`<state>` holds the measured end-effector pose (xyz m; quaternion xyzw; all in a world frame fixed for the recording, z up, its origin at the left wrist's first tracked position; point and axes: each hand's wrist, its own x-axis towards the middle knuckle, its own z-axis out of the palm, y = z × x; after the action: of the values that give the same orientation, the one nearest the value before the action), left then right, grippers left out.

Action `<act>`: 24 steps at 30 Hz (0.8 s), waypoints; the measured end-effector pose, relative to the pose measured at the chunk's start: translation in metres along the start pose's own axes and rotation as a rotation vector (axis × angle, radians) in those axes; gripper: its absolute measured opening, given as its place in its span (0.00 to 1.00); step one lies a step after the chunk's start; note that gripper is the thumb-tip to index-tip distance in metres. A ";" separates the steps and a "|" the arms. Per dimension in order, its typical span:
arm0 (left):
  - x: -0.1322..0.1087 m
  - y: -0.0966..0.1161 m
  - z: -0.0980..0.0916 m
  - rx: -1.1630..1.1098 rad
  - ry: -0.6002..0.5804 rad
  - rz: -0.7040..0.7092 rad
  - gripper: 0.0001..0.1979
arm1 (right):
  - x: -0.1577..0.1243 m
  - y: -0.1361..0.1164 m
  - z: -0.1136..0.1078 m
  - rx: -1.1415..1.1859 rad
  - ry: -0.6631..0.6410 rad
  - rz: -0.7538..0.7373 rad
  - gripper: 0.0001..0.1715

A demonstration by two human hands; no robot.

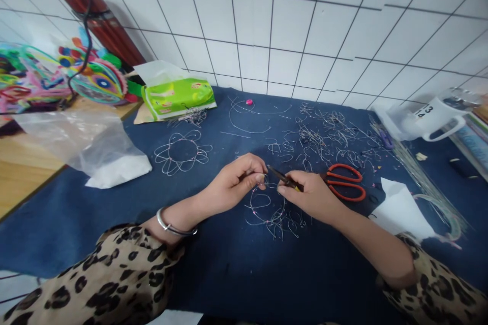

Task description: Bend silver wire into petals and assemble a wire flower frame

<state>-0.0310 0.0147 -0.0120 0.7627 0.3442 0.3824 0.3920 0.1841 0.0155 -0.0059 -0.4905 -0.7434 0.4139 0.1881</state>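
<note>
My left hand (236, 180) is closed in a pinch on a thin wire piece (267, 208) with small pink beads, which lies in loops on the dark blue cloth (213, 264). My right hand (310, 193) is closed round a small dark pair of pliers (282, 177) whose tip points left and meets the wire at my left fingertips. A silver bangle (173, 226) sits on my left wrist. Both sleeves are leopard print.
Red-handled scissors (345, 183) lie just right of my right hand. A finished wire flower (183, 151) lies at the left, loose wire bits (328, 134) at the back. Also about: green tissue pack (177, 97), plastic bag (87, 144), white mug (438, 117), white paper (400, 210), colourful toys (95, 78).
</note>
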 end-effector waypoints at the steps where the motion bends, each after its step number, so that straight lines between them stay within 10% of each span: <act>1: 0.000 0.000 0.000 -0.006 -0.006 0.003 0.08 | 0.000 0.000 0.001 0.009 0.016 0.011 0.08; 12: -0.002 0.001 0.001 -0.142 -0.067 0.045 0.05 | -0.003 -0.006 0.000 0.270 -0.065 0.027 0.09; 24: -0.001 0.004 -0.001 0.024 -0.015 0.044 0.04 | -0.008 -0.005 0.010 0.194 0.205 -0.008 0.07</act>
<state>-0.0311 0.0126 -0.0082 0.7775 0.3288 0.3813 0.3769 0.1779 0.0036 -0.0067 -0.5070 -0.6786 0.4308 0.3113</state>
